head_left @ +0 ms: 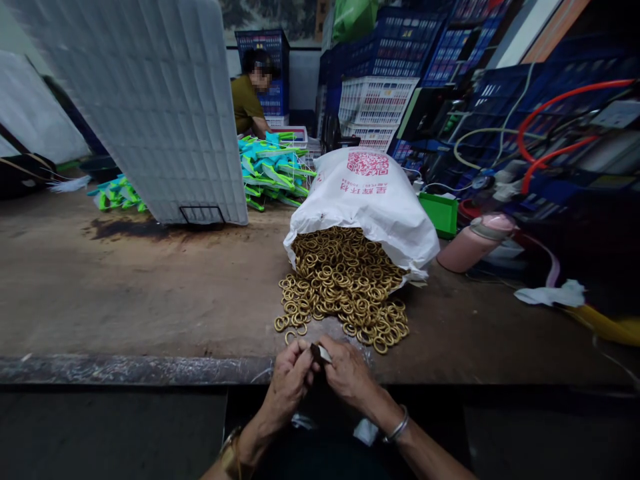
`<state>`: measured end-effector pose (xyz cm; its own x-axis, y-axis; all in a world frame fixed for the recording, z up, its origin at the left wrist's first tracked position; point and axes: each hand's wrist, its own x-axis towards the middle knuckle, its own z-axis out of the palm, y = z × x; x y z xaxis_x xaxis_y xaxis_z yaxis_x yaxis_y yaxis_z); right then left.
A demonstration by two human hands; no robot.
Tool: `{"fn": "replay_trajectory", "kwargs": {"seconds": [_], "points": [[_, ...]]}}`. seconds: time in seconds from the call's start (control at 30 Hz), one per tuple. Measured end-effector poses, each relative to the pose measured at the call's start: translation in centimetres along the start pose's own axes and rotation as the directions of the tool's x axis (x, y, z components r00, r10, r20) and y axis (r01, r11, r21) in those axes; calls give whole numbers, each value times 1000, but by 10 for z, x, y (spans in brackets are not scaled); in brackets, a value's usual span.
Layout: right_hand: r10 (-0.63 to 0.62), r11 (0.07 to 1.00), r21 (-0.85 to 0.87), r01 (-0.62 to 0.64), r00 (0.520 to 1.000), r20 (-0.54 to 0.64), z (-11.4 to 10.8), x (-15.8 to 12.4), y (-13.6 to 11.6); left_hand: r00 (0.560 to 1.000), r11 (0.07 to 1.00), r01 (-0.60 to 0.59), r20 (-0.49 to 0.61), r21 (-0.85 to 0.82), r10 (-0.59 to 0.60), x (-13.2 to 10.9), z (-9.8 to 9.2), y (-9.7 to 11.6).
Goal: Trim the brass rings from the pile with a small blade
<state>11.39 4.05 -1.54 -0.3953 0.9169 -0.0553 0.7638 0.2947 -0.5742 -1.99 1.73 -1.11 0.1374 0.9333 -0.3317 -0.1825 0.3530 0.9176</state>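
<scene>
At the table's front edge, my left hand (290, 375) and my right hand (349, 372) meet with their fingers closed. Between the fingertips is a small dark piece (315, 351), which my left thumb and fingers pinch. A short pale, flat piece (325, 355) sticks out of my right hand; its kind is too small to tell. Just beyond the hands, a heap of brass-coloured rings (345, 287) spills from the mouth of a white woven sack (360, 193) lying on its side. A few loose rings lie close to my left fingertips.
On the wooden table (150, 293) stands a tall grey ribbed panel (165, 113). Behind it are blue-and-green pieces (275, 167) and a person (247, 97). To the right are a green tray (439, 213), a pink bottle (477, 241) and red hoses (530, 120). Stacked crates (377, 100) fill the back.
</scene>
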Motion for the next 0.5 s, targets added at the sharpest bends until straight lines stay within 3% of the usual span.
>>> {"fn": "replay_trajectory", "kwargs": {"seconds": [0.1,0.17,0.3,0.4,0.5], "points": [[43,992,-122,-39,999,29,-1,2,3,1000,999,-28,-8,37,29,-6,-1,2],[99,975,-201,-91,995,27,-2,6,7,999,999,-20,50,31,18,-13,-1,3],[135,950,-279,-141,990,-40,-2,16,7,985,985,65,169,-161,-38,-23,-4,2],[92,962,-249,-111,992,-87,4,25,0,987,939,113,142,-326,-69,-23,-9,-3],[108,955,-261,-142,984,-139,13,34,-9,992,918,120,88,-378,-93,-21,-16,-6]]}}
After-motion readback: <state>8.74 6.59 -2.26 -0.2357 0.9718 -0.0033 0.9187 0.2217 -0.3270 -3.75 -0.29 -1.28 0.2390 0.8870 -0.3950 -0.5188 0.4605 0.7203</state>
